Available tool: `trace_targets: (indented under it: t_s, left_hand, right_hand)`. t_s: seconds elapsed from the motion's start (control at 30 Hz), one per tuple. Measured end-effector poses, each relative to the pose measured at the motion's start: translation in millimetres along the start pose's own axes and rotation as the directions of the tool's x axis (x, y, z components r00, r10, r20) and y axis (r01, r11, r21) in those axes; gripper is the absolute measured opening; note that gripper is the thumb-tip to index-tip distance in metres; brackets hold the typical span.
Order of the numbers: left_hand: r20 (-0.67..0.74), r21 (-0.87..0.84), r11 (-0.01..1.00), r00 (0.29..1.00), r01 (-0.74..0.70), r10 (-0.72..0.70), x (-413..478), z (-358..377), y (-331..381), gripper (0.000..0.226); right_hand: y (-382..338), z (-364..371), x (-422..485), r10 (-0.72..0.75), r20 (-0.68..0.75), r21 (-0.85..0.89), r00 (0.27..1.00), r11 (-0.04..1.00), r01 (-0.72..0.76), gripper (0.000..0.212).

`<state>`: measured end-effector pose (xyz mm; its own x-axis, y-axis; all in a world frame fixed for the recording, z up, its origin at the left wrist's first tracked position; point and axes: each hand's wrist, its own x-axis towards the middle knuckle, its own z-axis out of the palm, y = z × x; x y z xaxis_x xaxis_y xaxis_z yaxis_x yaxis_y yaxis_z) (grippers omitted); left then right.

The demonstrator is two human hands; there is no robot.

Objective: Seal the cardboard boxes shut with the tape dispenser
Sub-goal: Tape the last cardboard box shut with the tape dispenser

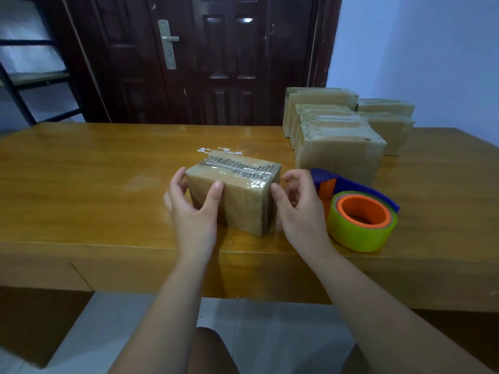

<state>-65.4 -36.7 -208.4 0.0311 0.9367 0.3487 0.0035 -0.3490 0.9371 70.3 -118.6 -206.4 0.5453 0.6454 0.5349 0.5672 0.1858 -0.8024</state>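
Observation:
A small cardboard box (243, 203) stands near the table's front edge, with clear tape running along its top seam. My left hand (193, 209) grips its left end, fingers round the left side and thumb pressed on the front face near the top edge. At the box's right front corner my right hand (298, 206) touches it with the thumb tip, while its fingers curl loosely beside the right side and hold nothing. The tape dispenser (359, 209), blue and orange with a yellow-green roll, lies on the table just right of my right hand.
Several taped cardboard boxes (340, 147) are packed together at the back right of the wooden table (94, 184). Scraps of clear tape (205, 150) lie behind the box. A dark door and a metal shelf stand beyond the table.

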Motion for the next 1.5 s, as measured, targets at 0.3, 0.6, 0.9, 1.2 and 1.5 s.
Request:
trace_targets:
  t_s: [0.3, 0.6, 0.9, 1.2, 1.5]
  left_hand:
    - [-0.241, -0.098, 0.975, 0.955, -0.201, 0.173, -7, 3, -7, 0.025]
    - [0.117, -0.141, 0.981, 0.987, 0.129, -0.113, 2, -3, 5, 0.050]
    - [0.158, -0.023, 1.000, 0.987, -0.014, 0.017, -3, 0, 0, 0.030]
    - [0.148, -0.052, 0.999, 0.989, 0.015, -0.007, -6, -6, 1, 0.047]
    - [-0.112, -0.081, 0.990, 0.988, -0.119, 0.109, -31, -2, 9, 0.035]
  right_hand:
    - [-3, 1, 2, 0.087, 0.154, -0.064, 0.984, 0.995, -0.078, 0.065]
    - [-1, 2, 1, 0.029, 0.205, -0.145, 0.978, 0.990, 0.001, 0.030]
    - [-3, 2, 2, 0.066, 0.237, -0.036, 0.969, 0.998, -0.059, 0.047]
    - [-11, 0, -8, -0.179, 0.202, -0.362, 0.963, 0.900, 0.244, 0.058]
    - [-32, -102, 42, 0.284, 0.144, -0.777, 0.948, 0.625, -0.069, 0.058]
